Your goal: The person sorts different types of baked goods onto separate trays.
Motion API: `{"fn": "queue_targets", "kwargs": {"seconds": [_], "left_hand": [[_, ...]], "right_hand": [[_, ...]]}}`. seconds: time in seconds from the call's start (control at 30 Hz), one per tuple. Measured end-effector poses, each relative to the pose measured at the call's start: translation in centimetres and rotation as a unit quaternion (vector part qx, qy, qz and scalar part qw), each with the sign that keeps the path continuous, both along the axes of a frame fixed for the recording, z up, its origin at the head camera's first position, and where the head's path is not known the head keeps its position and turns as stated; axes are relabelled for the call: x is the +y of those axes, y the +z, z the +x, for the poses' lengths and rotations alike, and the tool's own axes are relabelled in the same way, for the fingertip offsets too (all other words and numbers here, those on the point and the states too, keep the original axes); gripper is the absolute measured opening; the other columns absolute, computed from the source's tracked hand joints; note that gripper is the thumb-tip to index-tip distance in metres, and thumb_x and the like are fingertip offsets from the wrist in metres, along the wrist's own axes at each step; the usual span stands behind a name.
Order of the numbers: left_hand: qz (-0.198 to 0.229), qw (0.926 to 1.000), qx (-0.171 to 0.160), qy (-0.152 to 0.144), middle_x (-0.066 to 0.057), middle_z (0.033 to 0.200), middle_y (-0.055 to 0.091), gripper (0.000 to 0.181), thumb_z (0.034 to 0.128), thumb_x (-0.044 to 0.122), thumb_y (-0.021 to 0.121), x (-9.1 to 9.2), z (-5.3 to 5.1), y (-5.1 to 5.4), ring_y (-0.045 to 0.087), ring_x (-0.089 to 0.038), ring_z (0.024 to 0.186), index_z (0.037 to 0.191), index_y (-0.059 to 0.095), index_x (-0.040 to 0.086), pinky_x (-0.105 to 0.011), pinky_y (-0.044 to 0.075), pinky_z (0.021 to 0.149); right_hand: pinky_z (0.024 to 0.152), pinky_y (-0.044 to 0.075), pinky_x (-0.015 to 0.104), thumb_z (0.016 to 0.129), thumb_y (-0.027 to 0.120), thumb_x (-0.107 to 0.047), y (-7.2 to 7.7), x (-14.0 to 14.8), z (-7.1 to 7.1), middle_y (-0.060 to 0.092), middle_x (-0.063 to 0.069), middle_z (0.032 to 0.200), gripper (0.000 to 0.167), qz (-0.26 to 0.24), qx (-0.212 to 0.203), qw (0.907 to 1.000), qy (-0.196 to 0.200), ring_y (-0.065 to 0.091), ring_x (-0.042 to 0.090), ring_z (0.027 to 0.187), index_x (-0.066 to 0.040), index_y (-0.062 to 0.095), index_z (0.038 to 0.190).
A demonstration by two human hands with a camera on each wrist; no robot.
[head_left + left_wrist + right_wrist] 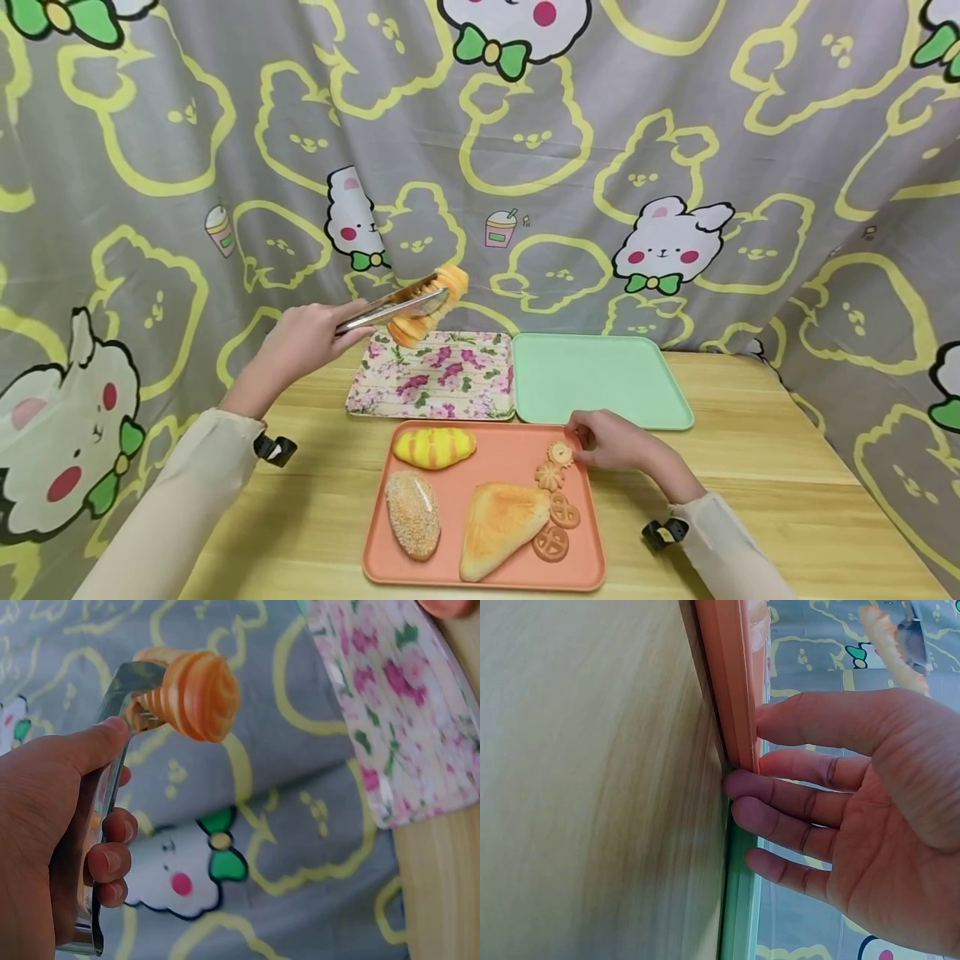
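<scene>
Sleeves (172, 500): cream, nearest, entering from near left and near right, a black device (276, 450) at each cuff.
Curtain (300, 217): grey, with yellow animal outlines and white characters in green bows; it fills the far side and wraps round left and right.
Surface (750, 492): pale wood grain, reaching back to the curtain.
Coral tray (510, 454): near and central, carrying breads and cookies.
Green tray (600, 379): far right, its near edge partly hidden by fingers.
Floral tray (450, 396): far left, just beside the green one; spiral bread (452, 287), raised in tongs, blocks part of its far edge.
Left hand (311, 337): curled round the metal tongs (390, 308), whose ends clamp that spiral bread above the floral tray.
Right hand (611, 442): fingers loosely extended, touching the coral tray's far right corner.
Triangular bread (502, 529): near, right of the coral tray's middle.
Seeded loaf (414, 517): left of it.
Yellow striped bread (435, 448): far left corner.
Pretzels (551, 543): two, along the right.
Round cookies (550, 477): two, beyond the pretzels, close to the right thumb.
</scene>
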State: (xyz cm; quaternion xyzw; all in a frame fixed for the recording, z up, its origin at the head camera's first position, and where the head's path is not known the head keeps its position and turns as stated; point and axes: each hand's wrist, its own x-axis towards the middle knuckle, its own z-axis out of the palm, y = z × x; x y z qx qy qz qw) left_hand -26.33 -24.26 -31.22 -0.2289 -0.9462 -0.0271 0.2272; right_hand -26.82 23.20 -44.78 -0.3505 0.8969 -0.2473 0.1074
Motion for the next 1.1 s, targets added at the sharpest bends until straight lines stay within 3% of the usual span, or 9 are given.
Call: {"fn": "queue_targets", "kwargs": {"seconds": [0.33,0.57,0.8,0.9,0.97,1.1], "left_hand": [[-0.003,0.9959,-0.057,0.069,-0.007,0.059,0.058,0.048,0.1001,0.037,0.065,-2.7,-1.5,-2.2,0.041,-0.017,0.045,0.135,0.065,0.004,-0.032,0.031,0.045],[-0.004,0.9895,-0.097,0.107,-0.017,0.078,0.07,0.048,0.1008,0.038,0.063,-3.6,-2.4,-4.3,0.047,-0.02,0.049,0.133,0.065,0.002,-0.034,0.035,0.047],[0.001,0.9774,-0.158,0.14,-0.024,0.103,0.074,0.049,0.1018,0.039,0.061,-3.3,-2.6,-5.7,0.057,-0.022,0.055,0.131,0.066,0.0,-0.037,0.041,0.047],[-0.003,0.976,-0.167,0.14,-0.022,0.096,0.074,0.045,0.1016,0.037,0.062,-3.1,-2.6,-6.1,0.06,-0.023,0.058,0.124,0.069,-0.002,-0.04,0.045,0.052],[-0.01,0.9774,-0.16,0.138,-0.016,0.083,0.071,0.041,0.1009,0.036,0.063,-2.9,-2.6,-6.4,0.059,-0.022,0.057,0.117,0.071,-0.001,-0.04,0.045,0.054],[-0.018,0.9799,-0.138,0.143,-0.005,0.062,0.056,0.031,0.0978,0.036,0.067,-2.7,-2.5,-6.8,0.049,-0.019,0.053,0.091,0.069,0.006,-0.036,0.038,0.052]], "right_hand": [[0.065,0.044,0.024,0.089,0.074,-0.006,0.2,0.1,0.0,0.062,0.004,0.081,0.017,-0.008,-0.008,0.9999,0.003,0.053,0.012,0.071,-0.004,0.065,0.103],[0.065,0.045,0.024,0.089,0.074,-0.006,0.1,0.1,0.0,0.062,0.002,0.082,0.018,-0.009,-0.008,0.9999,0.004,0.053,0.01,0.072,-0.004,0.066,0.104],[0.065,0.045,0.024,0.088,0.074,-0.006,0.1,0.1,0.0,0.062,0.002,0.082,0.018,-0.011,-0.011,0.9999,0.004,0.053,0.009,0.072,-0.004,0.066,0.104],[0.065,0.045,0.024,0.088,0.074,-0.005,0.1,0.1,0.0,0.062,0.002,0.082,0.018,-0.013,-0.013,0.9998,0.005,0.053,0.01,0.072,-0.003,0.066,0.104],[0.065,0.045,0.024,0.088,0.074,-0.005,0.1,0.1,0.0,0.062,0.002,0.081,0.018,-0.013,-0.013,0.9998,0.003,0.053,0.01,0.072,-0.003,0.066,0.104],[0.065,0.045,0.024,0.088,0.074,-0.004,0.2,0.0,0.1,0.062,0.002,0.081,0.018,-0.013,-0.013,0.9998,0.003,0.054,0.01,0.072,-0.003,0.066,0.104]]}}
